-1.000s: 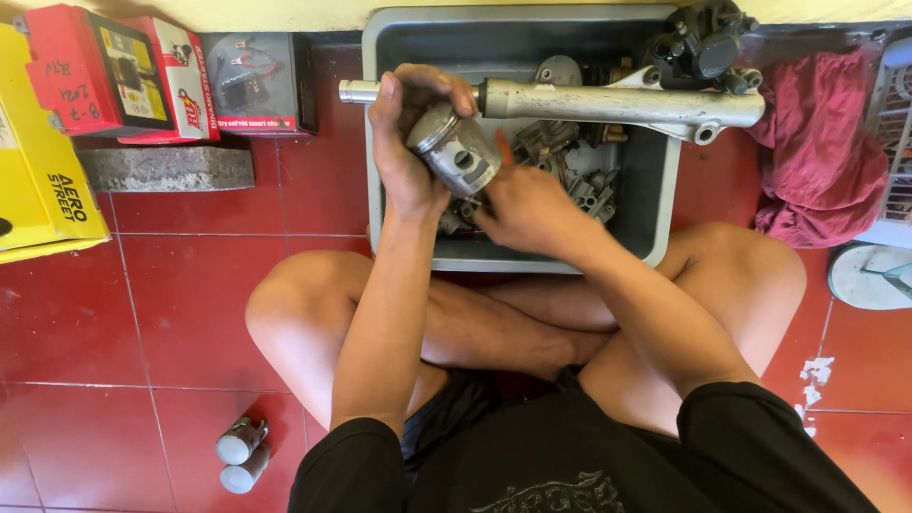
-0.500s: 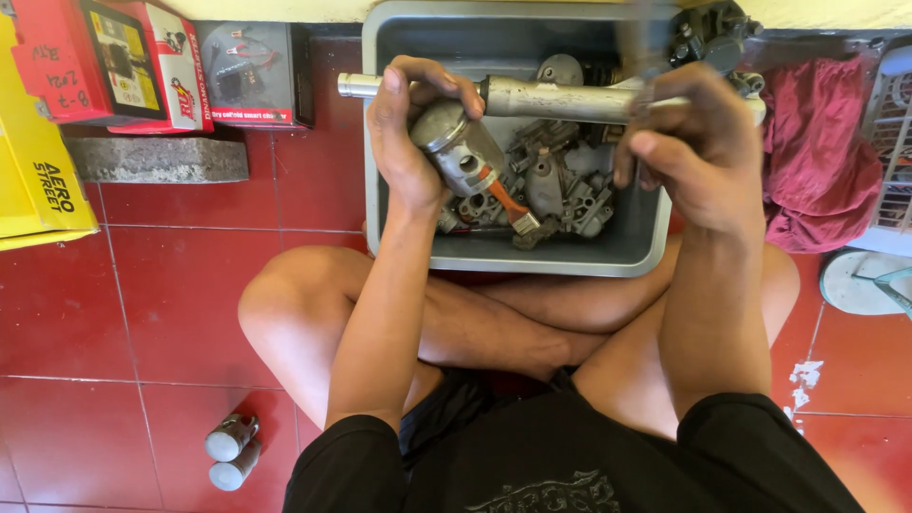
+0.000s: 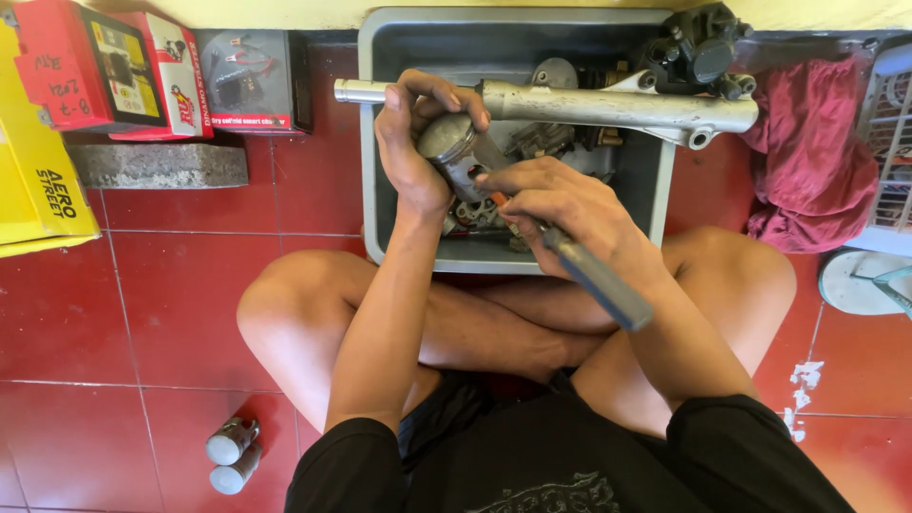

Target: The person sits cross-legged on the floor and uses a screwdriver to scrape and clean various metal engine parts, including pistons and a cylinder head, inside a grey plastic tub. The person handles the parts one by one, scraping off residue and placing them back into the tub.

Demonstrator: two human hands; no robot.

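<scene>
L hand [image 3: 410,142] gripping piston [image 3: 454,144] | R hand [image 3: 556,204] clenched on screwdriver [image 3: 579,266] | risk: tip slips, gouges piston/palm

Red tiled floor [image 3: 180,304], grey plastic tub [image 3: 372,190] by the far wall, boxes [image 3: 161,71] and grey stone slab [image 3: 157,163] at left, two small metal cylinders [image 3: 231,454] near, crumpled maroon cloth [image 3: 817,180] and sandal [image 3: 860,282] at right

Red tiled floor [image 3: 180,304] under daylight, pale yellow wall [image 3: 285,11] behind.
</scene>
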